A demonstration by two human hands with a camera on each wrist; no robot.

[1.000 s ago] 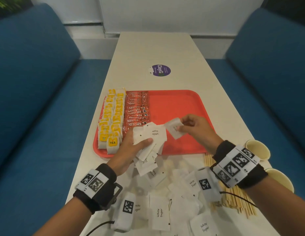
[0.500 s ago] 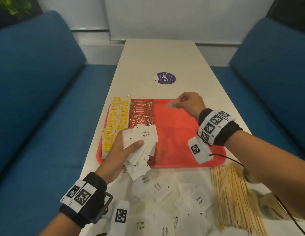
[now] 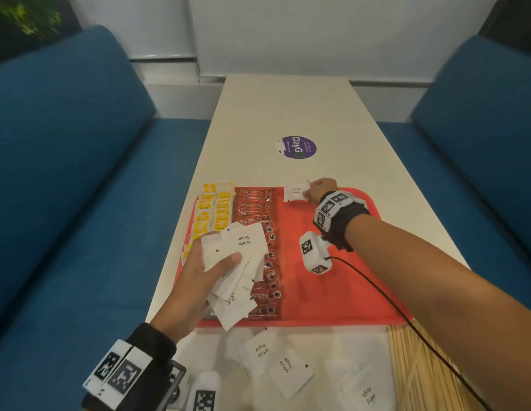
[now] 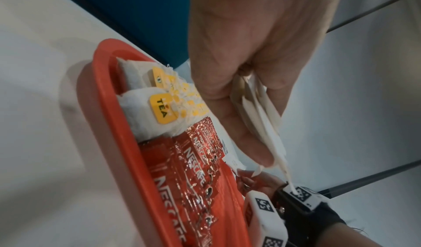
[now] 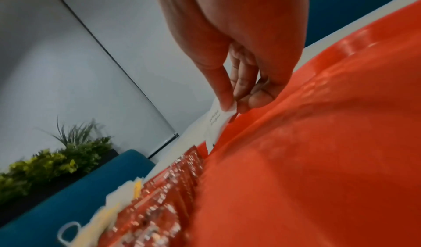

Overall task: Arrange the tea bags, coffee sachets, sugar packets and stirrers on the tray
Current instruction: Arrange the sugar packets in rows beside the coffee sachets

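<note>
A red tray (image 3: 341, 292) lies on the white table, with rows of yellow-tagged tea bags (image 3: 212, 212) at its left and a column of red coffee sachets (image 3: 260, 229) beside them. My left hand (image 3: 211, 265) grips a fanned stack of white sugar packets (image 3: 243, 247) over the tray's near left; that stack (image 4: 257, 110) shows edge-on in the left wrist view. My right hand (image 3: 316, 189) pinches one sugar packet (image 3: 297, 193) at the tray's far edge, right of the sachets; the same packet (image 5: 217, 119) meets the tray (image 5: 318, 160) there.
Loose sugar packets (image 3: 276, 360) lie on the table in front of the tray. A bundle of wooden stirrers (image 3: 421, 372) lies at the near right. A purple round sticker (image 3: 297, 147) sits farther up the table. Blue sofas flank both sides.
My right hand has carried the single sugar packet from beside the left hand's stack out to the tray's far edge and lowered it there. The left hand has kept hold of its stack.
</note>
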